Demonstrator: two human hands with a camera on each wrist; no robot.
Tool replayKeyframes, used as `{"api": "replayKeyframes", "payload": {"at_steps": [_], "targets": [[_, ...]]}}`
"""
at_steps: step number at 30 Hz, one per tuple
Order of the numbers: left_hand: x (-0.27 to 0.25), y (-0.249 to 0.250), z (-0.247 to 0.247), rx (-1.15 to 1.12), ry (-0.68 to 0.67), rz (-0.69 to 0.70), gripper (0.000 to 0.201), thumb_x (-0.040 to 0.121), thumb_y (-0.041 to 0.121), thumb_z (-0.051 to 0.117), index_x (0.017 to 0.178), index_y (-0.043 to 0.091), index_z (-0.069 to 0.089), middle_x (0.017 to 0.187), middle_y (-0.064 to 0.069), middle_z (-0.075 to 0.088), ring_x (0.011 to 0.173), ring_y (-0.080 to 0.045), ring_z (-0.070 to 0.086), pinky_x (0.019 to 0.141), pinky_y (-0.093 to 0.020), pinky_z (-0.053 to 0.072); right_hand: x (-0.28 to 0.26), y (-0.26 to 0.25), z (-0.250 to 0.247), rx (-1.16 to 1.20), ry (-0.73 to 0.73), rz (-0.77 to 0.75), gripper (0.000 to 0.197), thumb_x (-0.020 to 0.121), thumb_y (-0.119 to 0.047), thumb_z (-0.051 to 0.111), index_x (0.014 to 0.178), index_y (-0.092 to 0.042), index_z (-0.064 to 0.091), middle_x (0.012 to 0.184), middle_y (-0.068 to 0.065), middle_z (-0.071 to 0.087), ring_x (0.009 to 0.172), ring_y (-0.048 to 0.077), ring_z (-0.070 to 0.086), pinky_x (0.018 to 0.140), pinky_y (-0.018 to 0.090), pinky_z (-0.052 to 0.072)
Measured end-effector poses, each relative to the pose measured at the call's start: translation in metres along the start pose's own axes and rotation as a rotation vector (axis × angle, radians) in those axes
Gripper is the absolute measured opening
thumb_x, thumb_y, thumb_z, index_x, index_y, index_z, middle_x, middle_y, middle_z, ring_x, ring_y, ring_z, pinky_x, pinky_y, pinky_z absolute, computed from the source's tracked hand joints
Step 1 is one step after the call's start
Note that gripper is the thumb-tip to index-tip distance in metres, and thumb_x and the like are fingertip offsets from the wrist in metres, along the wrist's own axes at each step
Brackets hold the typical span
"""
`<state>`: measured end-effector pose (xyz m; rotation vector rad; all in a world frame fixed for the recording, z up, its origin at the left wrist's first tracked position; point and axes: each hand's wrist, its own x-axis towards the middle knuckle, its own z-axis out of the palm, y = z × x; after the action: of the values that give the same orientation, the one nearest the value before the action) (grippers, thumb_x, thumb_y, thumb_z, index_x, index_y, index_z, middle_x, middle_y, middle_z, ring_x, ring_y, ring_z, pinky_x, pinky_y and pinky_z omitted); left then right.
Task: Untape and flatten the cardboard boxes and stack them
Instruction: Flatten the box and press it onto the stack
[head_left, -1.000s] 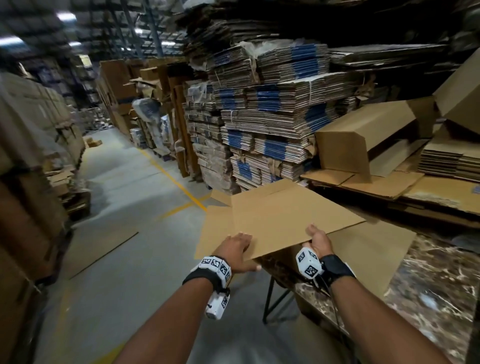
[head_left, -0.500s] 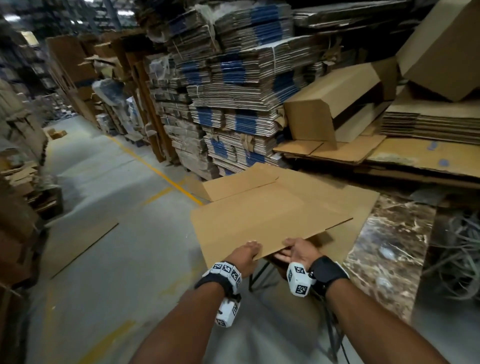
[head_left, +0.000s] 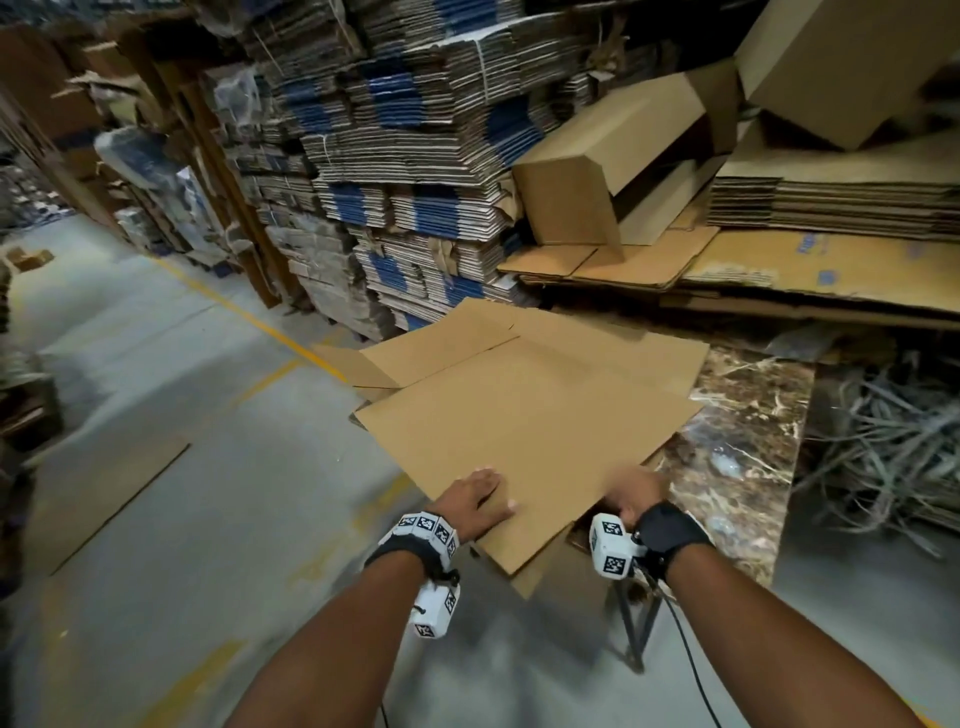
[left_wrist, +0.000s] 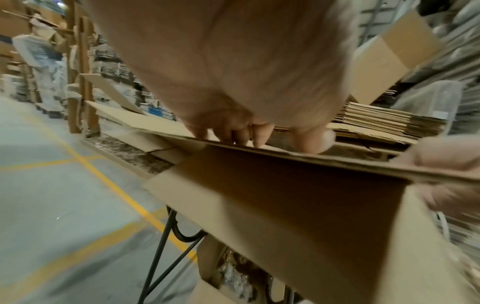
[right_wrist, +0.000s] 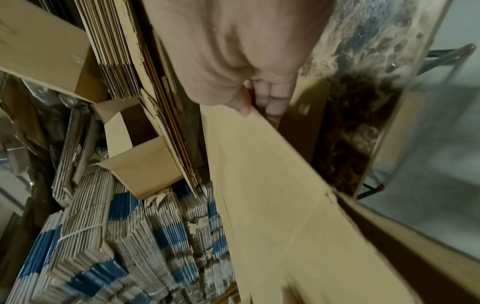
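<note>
A flattened brown cardboard box (head_left: 519, 426) lies on another flat box (head_left: 613, 338) on the marble-topped table (head_left: 743, 415), its near corner overhanging the table edge. My left hand (head_left: 475, 496) rests on top of it near the front edge, with fingers and thumb (left_wrist: 233, 135) all lying on the upper face. My right hand (head_left: 631, 491) pinches the box's near right edge, thumb (right_wrist: 241, 107) on top and fingers underneath. The box's underside (left_wrist: 298, 195) hangs beyond the table.
Tall stacks of bundled flat cartons with blue print (head_left: 415, 156) stand behind the table. An open box (head_left: 597, 156) and a pile of flat cartons (head_left: 831, 202) lie at the back right. Tangled straps (head_left: 883, 441) lie right of the table. A cardboard sheet (head_left: 104, 499) lies on the floor.
The flattened box has come down and to the right onto the table, over the other flat box. My left hand has shifted from the edge to lying on top.
</note>
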<state>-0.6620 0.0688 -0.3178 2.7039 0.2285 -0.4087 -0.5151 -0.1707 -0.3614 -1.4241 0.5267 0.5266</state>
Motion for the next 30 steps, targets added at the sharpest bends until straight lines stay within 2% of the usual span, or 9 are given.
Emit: {"api": "replayKeyframes", "payload": {"at_steps": [3, 6, 8, 10, 11, 15, 19, 23, 30], "targets": [[0.011, -0.014, -0.01, 0.0, 0.026, -0.086, 0.073, 0.105, 0.054, 0.042, 0.161, 0.011, 0.024, 0.17, -0.006, 0.017, 0.156, -0.02, 0.016, 0.124, -0.031, 0.013, 0.025, -0.008, -0.015, -0.158, 0.007, -0.042, 0.018, 0.096, -0.004, 0.049, 0.082, -0.015, 0.053, 0.082, 0.006, 0.053, 0.06, 0.016, 0.052, 0.058, 0.03, 0.054], [0.032, -0.028, -0.02, -0.031, -0.007, -0.125, 0.082, 0.101, 0.057, 0.049, 0.162, 0.012, 0.019, 0.17, -0.006, 0.013, 0.157, -0.021, 0.015, 0.124, -0.032, 0.014, 0.029, -0.029, -0.017, -0.199, 0.059, -0.093, 0.011, 0.098, -0.007, 0.05, 0.09, -0.008, 0.056, 0.085, 0.005, 0.054, 0.062, 0.017, 0.051, 0.045, 0.021, 0.048], [0.051, -0.035, -0.027, -0.048, 0.0, -0.112, 0.086, 0.099, 0.059, 0.053, 0.162, 0.012, 0.019, 0.17, -0.005, 0.014, 0.156, -0.021, 0.016, 0.124, -0.032, 0.015, 0.029, -0.048, -0.013, -0.271, 0.106, -0.038, 0.017, 0.097, -0.016, 0.059, 0.081, -0.009, 0.062, 0.085, 0.002, 0.059, 0.074, 0.019, 0.058, 0.05, 0.021, 0.045], [0.072, -0.042, -0.032, -0.058, 0.02, -0.097, 0.089, 0.097, 0.057, 0.058, 0.163, 0.013, 0.019, 0.17, -0.005, 0.013, 0.156, -0.02, 0.015, 0.125, -0.032, 0.016, 0.031, -0.05, -0.01, -0.712, 0.187, -0.184, 0.016, 0.095, -0.02, 0.058, 0.09, -0.015, 0.072, 0.097, 0.0, 0.07, 0.095, 0.019, 0.067, 0.065, 0.022, 0.044], [0.083, -0.046, -0.032, -0.062, 0.026, -0.089, 0.09, 0.096, 0.056, 0.061, 0.163, 0.013, 0.018, 0.17, -0.005, 0.013, 0.157, -0.02, 0.014, 0.125, -0.032, 0.015, 0.042, -0.051, -0.008, -0.789, 0.174, -0.22, 0.022, 0.097, -0.02, 0.054, 0.1, -0.015, 0.075, 0.108, 0.0, 0.072, 0.104, 0.019, 0.068, 0.069, 0.023, 0.044], [0.129, -0.068, -0.027, -0.039, -0.013, -0.064, 0.103, 0.09, 0.057, 0.068, 0.164, 0.019, 0.008, 0.172, -0.006, 0.002, 0.158, -0.02, 0.002, 0.128, -0.038, 0.009, 0.079, -0.055, -0.001, -0.273, 0.146, -0.068, 0.026, 0.103, -0.015, 0.048, 0.121, -0.005, 0.064, 0.129, 0.013, 0.065, 0.119, 0.03, 0.063, 0.058, 0.017, 0.048], [0.165, -0.086, -0.029, 0.166, 0.024, -0.069, 0.105, 0.09, 0.066, 0.059, 0.164, 0.021, -0.001, 0.171, -0.004, -0.011, 0.157, -0.021, -0.012, 0.127, -0.048, -0.006, 0.099, -0.054, 0.009, -0.205, 0.329, -0.055, 0.013, 0.098, -0.01, 0.059, 0.107, -0.003, 0.065, 0.096, 0.011, 0.065, 0.074, 0.027, 0.059, 0.062, 0.028, 0.049], [0.196, -0.113, -0.053, 0.303, 0.12, -0.161, 0.105, 0.091, 0.07, 0.052, 0.163, 0.017, -0.003, 0.17, -0.007, -0.017, 0.156, -0.024, -0.018, 0.125, -0.052, -0.01, 0.134, -0.049, 0.011, -0.22, 0.467, -0.101, 0.028, 0.09, -0.02, 0.068, 0.115, -0.009, 0.072, 0.112, 0.013, 0.073, 0.101, 0.034, 0.068, 0.092, 0.044, 0.055], [0.229, -0.158, -0.064, 0.242, 0.023, -0.336, 0.117, 0.081, 0.081, 0.054, 0.163, 0.021, -0.004, 0.17, -0.009, -0.017, 0.156, -0.026, -0.018, 0.121, -0.06, -0.011, 0.141, -0.055, 0.025, -0.237, 0.522, -0.131, 0.034, 0.096, -0.018, 0.064, 0.126, -0.003, 0.067, 0.118, 0.019, 0.07, 0.11, 0.038, 0.065, 0.094, 0.042, 0.051]]}}
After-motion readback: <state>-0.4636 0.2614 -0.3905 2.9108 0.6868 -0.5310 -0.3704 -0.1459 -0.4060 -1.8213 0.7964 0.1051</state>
